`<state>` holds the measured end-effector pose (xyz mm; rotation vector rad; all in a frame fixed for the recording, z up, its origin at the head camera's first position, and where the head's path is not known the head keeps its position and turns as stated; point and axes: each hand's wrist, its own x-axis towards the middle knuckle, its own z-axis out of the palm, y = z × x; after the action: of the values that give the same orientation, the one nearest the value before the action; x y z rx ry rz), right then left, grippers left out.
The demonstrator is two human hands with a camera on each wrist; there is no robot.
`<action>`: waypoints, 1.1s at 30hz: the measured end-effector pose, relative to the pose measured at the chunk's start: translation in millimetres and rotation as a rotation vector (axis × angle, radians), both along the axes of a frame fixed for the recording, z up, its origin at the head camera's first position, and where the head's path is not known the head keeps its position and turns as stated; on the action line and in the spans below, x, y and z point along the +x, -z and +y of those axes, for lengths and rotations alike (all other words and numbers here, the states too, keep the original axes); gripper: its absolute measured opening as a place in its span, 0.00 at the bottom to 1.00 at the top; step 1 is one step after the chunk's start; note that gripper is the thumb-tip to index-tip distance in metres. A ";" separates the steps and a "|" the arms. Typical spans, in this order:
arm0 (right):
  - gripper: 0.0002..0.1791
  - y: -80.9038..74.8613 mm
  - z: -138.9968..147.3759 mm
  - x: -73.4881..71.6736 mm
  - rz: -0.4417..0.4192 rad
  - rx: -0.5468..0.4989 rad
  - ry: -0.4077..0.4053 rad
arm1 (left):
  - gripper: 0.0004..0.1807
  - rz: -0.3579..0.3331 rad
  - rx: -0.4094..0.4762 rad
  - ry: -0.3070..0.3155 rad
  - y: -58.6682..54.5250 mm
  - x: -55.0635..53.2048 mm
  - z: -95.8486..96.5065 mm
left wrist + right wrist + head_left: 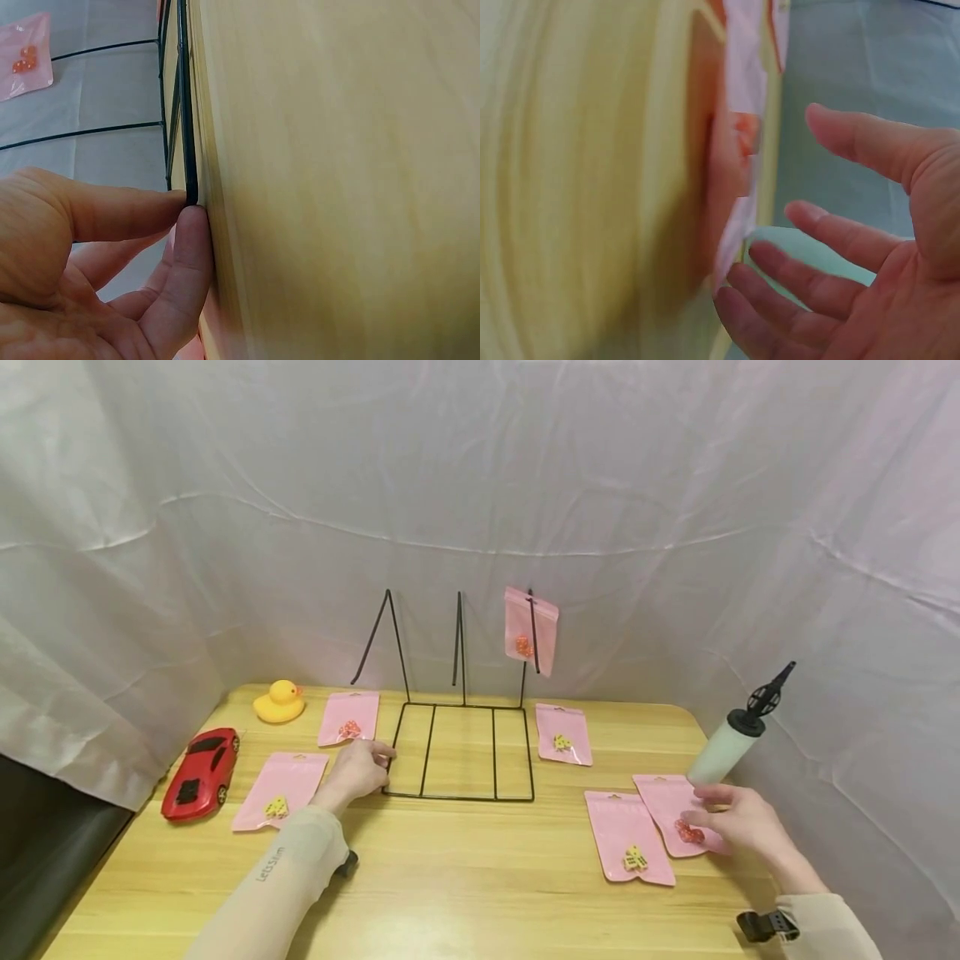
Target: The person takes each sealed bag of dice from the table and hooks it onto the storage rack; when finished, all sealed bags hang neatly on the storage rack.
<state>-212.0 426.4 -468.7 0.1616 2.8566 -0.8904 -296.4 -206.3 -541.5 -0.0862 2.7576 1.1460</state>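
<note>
Black wire rack [459,797] stands on the desk [465,877], its near left corner pinched by the left hand [358,768]. The right hand [742,820], fingers spread, is at a pink pouch [670,804] with red dice [688,832]; I cannot tell whether they touch.

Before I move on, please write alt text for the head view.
A person's left hand pinches the near left corner of a wire rack, while the right hand is at a pink bag of red dice. One more bag hangs from the rack's right hook; four others lie on the wooden table with a red car, yellow duck and pump.
</note>
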 end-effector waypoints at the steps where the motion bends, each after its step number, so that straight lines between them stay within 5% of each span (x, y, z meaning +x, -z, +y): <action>1: 0.42 1.3 -0.2 -0.4 -0.014 0.005 0.005 | 0.33 -0.002 0.004 0.002 2.6 -1.5 -0.8; 7: 0.47 5.8 -2.9 -1.7 -0.045 0.122 0.015 | 0.33 0.007 0.009 -0.004 3.8 -1.3 0.5; 14: 0.48 9.5 -0.8 -3.5 -0.043 0.091 -0.002 | 0.32 0.032 0.009 0.007 -6.4 6.1 3.2; 22: 0.39 0.2 -3.0 -2.4 0.021 0.089 -0.012 | 0.31 0.016 0.014 -0.003 -39.6 26.9 13.7; 33: 0.30 -19.1 -16.4 5.7 0.124 0.103 0.006 | 0.33 -0.003 0.005 -0.016 -53.5 37.1 19.9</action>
<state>-206.3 410.0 -449.6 0.1301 3.0202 -0.7802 -259.3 -186.4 -487.9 -0.1093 2.7560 1.1549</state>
